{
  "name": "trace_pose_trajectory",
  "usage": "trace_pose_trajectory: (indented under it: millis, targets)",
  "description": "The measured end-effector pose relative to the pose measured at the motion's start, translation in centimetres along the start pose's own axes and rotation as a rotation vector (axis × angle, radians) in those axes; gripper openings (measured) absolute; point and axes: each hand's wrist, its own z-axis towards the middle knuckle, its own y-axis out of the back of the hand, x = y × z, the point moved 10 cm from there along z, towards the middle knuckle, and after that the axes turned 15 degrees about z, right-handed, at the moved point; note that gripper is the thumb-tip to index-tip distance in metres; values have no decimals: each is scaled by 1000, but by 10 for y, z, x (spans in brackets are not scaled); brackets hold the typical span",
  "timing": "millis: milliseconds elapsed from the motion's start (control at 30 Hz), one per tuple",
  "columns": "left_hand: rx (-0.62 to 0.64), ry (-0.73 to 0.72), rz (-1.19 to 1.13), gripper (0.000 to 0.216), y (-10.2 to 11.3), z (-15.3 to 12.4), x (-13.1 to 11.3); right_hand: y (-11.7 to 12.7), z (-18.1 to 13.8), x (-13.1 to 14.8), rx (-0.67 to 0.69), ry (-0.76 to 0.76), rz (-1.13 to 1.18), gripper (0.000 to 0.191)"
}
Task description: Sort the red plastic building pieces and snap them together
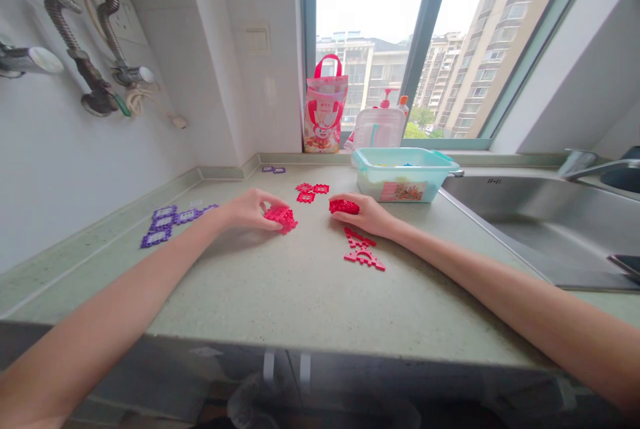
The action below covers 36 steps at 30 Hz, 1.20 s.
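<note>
**Countertop inspection: both hands on red plastic pieces**

Pale green speckled stone countertop (300, 289) bears all items. A stainless steel sink (550, 229) adjoins it at right; a translucent teal plastic tub (405, 175) stands just beside the sink. Flat purple plastic tiles (170, 222) lie at left. Left hand (250, 209) is closed around a red interlocking plastic cluster (283, 217) resting on the counter. Right hand (365, 215) grips a red plastic block (344, 206). Loose red flat pieces (364, 249) lie just beside the right wrist.

No legible text anywhere.

Purple tiles (170, 221), a teal tub (403, 174), a steel sink (540, 215).
</note>
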Motion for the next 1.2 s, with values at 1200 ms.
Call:
trace_pose_trajectory:
  millis: [1200]
  targets:
    - [-132, -241, 382, 39, -17, -1, -53, -24, 102, -46, -164, 131, -249, 47]
